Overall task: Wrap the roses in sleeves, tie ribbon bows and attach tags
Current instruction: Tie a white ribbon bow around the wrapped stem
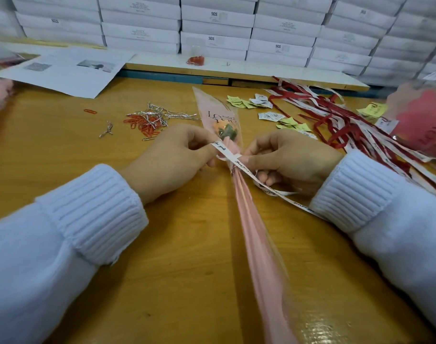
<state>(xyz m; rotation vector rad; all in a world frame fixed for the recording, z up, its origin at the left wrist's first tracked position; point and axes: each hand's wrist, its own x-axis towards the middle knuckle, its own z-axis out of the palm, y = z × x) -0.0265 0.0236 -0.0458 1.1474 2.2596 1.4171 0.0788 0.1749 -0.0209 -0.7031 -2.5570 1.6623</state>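
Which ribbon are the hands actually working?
The white ribbon with black script, pinched by left hand and right hand across the pink-sleeved rose; the red and white ribbons lie piled loose at right.

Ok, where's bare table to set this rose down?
Bare table lies left of the left hand, between the paper clips and the cuff, and at the near edge beside the wrapped stem. Right of the right hand is crowded with ribbons and tags.
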